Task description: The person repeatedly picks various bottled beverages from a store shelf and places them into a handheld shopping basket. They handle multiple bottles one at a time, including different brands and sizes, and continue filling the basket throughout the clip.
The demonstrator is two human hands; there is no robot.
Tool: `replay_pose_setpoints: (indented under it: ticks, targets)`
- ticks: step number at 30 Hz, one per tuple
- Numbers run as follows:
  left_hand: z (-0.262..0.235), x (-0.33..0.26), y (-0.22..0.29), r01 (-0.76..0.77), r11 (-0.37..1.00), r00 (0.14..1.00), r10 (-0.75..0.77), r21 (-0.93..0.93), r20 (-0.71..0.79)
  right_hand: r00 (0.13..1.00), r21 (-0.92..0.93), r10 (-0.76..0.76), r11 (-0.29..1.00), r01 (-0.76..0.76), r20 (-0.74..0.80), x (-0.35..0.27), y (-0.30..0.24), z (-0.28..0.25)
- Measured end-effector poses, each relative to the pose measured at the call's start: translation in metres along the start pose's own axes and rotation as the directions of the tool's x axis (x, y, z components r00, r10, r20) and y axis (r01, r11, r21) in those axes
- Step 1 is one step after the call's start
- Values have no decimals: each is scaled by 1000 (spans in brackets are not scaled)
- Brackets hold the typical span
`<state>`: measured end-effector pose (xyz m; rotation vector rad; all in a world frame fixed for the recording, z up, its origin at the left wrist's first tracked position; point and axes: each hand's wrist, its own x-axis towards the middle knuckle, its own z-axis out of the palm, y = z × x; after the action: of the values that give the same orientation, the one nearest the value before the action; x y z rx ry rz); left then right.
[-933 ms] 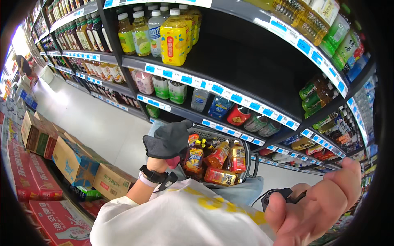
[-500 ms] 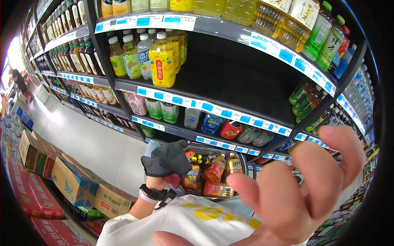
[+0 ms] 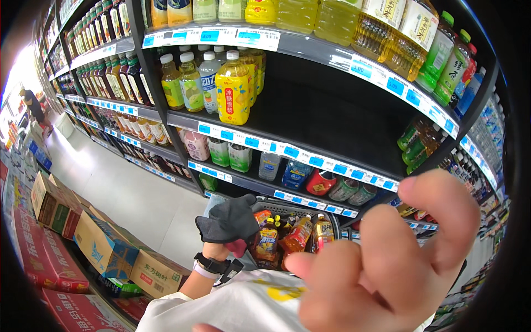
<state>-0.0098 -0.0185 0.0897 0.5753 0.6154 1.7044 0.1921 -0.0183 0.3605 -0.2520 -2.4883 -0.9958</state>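
Right hand (image 3: pixel 387 265) now closer to camera, fingers spread, empty. Left hand (image 3: pixel 229 224) in dark glove rests on basket (image 3: pixel 293 210) of bottles (image 3: pixel 298 235) — fingers hidden. Basket could tip — bottles spill.

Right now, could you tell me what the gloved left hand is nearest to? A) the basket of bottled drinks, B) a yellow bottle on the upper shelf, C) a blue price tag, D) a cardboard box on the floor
A: the left hand in its dark glove sits at the rim of the basket, beside the bottled drinks inside it.
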Motion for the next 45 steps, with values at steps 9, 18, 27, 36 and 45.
replay_pose_setpoints:
  ticks: [9, 18, 27, 36, 45]
  targets:
    - [-11, -4, 3, 40, 999, 999, -40, 1, -31, 977, 185, -162, 965, 186, -138, 19, -1, 22]
    - [-60, -19, 4, -163, 547, 966, 257, 821, 20, 996, 255, -44, 965, 63, -82, 74, 50, 162]
    - [-67, -72, 26, -413, 85, 845, 407, 907, 347, 840, 724, 531, 537, -433, 109, 143, 91, 401]
    - [-101, -66, 36, -219, 198, 949, 272, 955, 161, 850, 945, 520, 227, -236, 87, 141, 84, 401]
    - [-44, -49, 42, -17, -608, 818, 448, 794, 361, 846, 686, 461, 708, -169, -267, 96, 27, 329]
